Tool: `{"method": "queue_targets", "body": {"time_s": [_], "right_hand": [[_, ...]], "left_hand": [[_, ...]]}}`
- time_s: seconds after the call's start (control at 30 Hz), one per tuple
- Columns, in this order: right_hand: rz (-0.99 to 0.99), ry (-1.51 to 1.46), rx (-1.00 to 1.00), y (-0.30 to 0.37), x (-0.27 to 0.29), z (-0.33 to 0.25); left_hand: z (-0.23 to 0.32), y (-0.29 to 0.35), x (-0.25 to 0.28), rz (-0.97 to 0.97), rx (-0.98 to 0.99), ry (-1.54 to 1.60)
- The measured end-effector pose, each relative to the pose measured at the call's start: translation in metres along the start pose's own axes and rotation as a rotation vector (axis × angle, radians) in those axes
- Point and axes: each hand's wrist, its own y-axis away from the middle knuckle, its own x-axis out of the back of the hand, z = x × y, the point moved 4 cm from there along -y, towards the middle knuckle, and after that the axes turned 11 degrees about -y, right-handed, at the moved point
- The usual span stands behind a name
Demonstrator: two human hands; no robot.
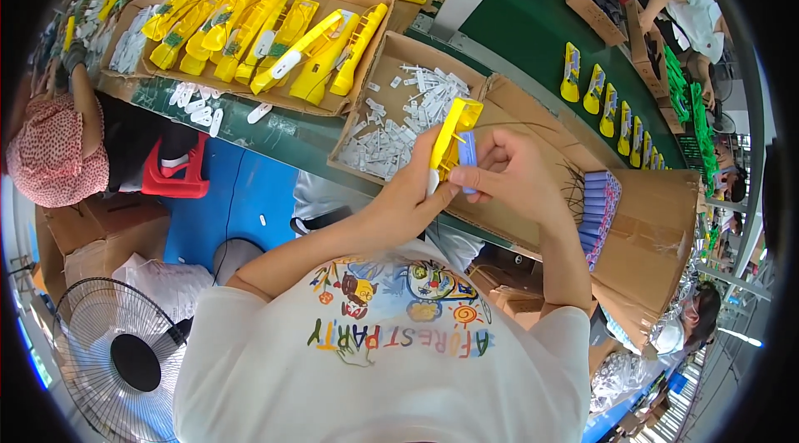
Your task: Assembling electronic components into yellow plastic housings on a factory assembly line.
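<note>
My left hand (413, 185) is closed around a yellow plastic housing (452, 133), held upright and showing its open inner side. Against its right side is a lavender battery cell (468, 161), pinched between the thumb and fingers of my right hand (526, 175). The cell touches the housing's edge; whether it sits inside cannot be made out. A small white piece (433, 182) shows at the housing's lower end, beside my left fingers. Below both hands lies a cardboard tray (349, 151) with a heap of small white plastic parts (416, 106).
More lavender battery cells (594, 210) with thin wires stand stacked at right in a cardboard box (653, 218). Yellow housings (241, 27) fill a carton at left. Further housings (608, 110) line a green belt (533, 35). A fan (133, 360) stands lower left; co-workers sit at both sides.
</note>
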Motion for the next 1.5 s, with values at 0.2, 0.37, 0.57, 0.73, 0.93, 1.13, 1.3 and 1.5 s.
{"method": "queue_targets", "body": {"time_s": [0.2,0.37,0.57,0.73,0.93,1.13,1.3,1.5], "right_hand": [[0.103,-0.035,0.051,-0.009,-0.001,0.004],[0.515,0.394,0.414,-0.031,0.071,0.026],[0.667,0.757,0.643,-0.011,0.044,0.013],[0.18,-0.174,0.234,0.007,-0.023,0.015],[0.428,0.536,0.57,0.031,-0.043,0.028],[0.459,0.669,0.163,-0.019,0.087,0.054],[0.454,0.457,0.284,-0.007,0.082,0.048],[0.002,-0.147,-0.144,0.006,0.005,0.025]], "left_hand": [[0.001,0.0,0.004,0.028,-0.027,0.065],[-0.001,0.002,0.011,0.009,0.044,0.542],[-0.01,-0.001,0.005,0.055,0.062,0.597],[-0.019,-0.01,-0.002,0.237,-0.131,0.139],[-0.003,-0.009,0.0,0.056,0.084,0.347],[-0.006,-0.005,-0.005,-0.007,0.08,0.445],[-0.004,-0.002,-0.006,-0.043,0.087,0.312],[-0.006,0.005,-0.007,-0.065,0.074,0.255]]}}
